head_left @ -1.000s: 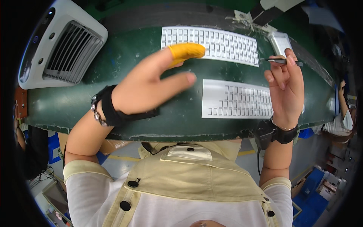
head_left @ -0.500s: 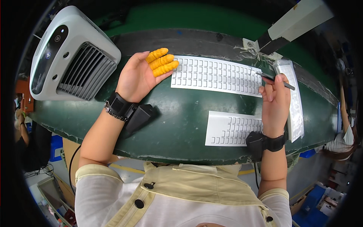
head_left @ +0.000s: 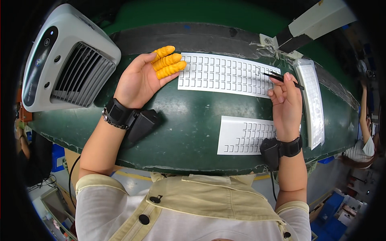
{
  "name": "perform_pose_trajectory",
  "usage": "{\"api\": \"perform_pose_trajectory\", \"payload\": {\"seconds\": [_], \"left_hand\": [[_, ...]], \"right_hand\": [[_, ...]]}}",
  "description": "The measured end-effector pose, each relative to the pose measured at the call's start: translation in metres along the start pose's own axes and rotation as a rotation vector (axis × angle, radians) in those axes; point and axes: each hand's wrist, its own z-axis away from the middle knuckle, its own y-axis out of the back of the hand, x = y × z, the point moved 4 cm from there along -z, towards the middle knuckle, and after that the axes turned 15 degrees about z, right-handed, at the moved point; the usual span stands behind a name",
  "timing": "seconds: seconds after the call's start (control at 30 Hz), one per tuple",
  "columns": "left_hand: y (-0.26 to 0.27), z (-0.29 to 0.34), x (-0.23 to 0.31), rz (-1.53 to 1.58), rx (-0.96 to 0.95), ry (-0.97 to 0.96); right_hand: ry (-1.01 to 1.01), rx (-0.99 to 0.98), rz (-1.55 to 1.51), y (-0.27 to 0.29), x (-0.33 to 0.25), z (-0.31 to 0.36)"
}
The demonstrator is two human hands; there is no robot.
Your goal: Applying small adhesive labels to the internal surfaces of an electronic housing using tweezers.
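My right hand [head_left: 285, 94] grips a pair of black tweezers [head_left: 277, 75], their tips pointing left over the far white sheet [head_left: 201, 86]. That sheet bears rows of small dark square-bracket outlines. Whether the tips hold a small piece is too fine to make out. My left hand [head_left: 138, 80] lies palm up at the sheet's left end, fingers stretched out and nothing in the palm. Yellow rubber finger cots [head_left: 167, 61] cover three of its fingers, the fingertips touching or just over the sheet's edge. A second, similar sheet [head_left: 229, 134] lies nearer, partly behind my right wrist.
A white fan-like appliance [head_left: 72, 60] with a dark grille stands at the left. A plastic-wrapped stack of white sheets [head_left: 311, 104] lies right of my right hand. A pale post [head_left: 317, 26] rises at the back right edge of the green table [head_left: 185, 136]. Other people show at both sides.
My right hand has shifted a little left with the tweezers, whose tips now lie farther in over the far sheet. My left hand stays open by the sheet's left end. The view has moved slightly.
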Motion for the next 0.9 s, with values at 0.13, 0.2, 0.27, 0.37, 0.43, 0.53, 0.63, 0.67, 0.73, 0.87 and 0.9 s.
{"api": "perform_pose_trajectory", "payload": {"seconds": [0.13, 0.2, 0.27, 0.37, 0.43, 0.53, 0.63, 0.67, 0.73, 0.87, 0.9], "left_hand": [[-0.0001, 0.0006, -0.0007, -0.014, 0.004, -0.003], [0.0006, 0.0006, -0.0013, -0.008, 0.005, -0.002], [0.0018, 0.0004, -0.0007, -0.003, 0.006, -0.001], [0.0012, 0.0007, -0.0012, -0.015, 0.008, -0.006], [0.0, 0.0005, -0.0013, -0.027, 0.015, -0.009], [0.0001, 0.0003, -0.0006, -0.036, 0.019, -0.01], [0.0009, 0.0006, -0.0005, -0.03, 0.029, -0.007], [0.0011, 0.0006, -0.0007, -0.03, 0.03, -0.006], [0.0007, 0.0008, -0.0006, -0.038, 0.027, -0.014], [-0.0004, 0.0006, -0.001, -0.039, 0.026, -0.01], [-0.0007, 0.001, -0.001, -0.038, 0.026, -0.011]], "right_hand": [[0.0, 0.007, 0.0, -0.0003, -0.0008, 0.0011], [0.007, -0.004, 0.013, -0.0005, -0.0002, 0.0007], [0.013, -0.001, 0.024, -0.0026, -0.0003, 0.0004], [0.014, -0.008, 0.029, -0.0006, 0.0006, 0.0004], [0.006, -0.017, 0.026, -0.0005, 0.001, 0.0005], [0.012, -0.005, 0.038, -0.0017, 0.0003, 0.0001], [0.009, -0.024, 0.038, -0.0007, 0.0022, -0.0009], [0.01, -0.034, 0.038, -0.0009, 0.0023, -0.0009], [0.01, -0.043, 0.037, -0.0015, 0.0017, -0.0005], [0.015, -0.034, 0.048, 0.0, 0.0022, -0.0007], [0.018, -0.037, 0.048, 0.0005, 0.0026, -0.0009]]}}
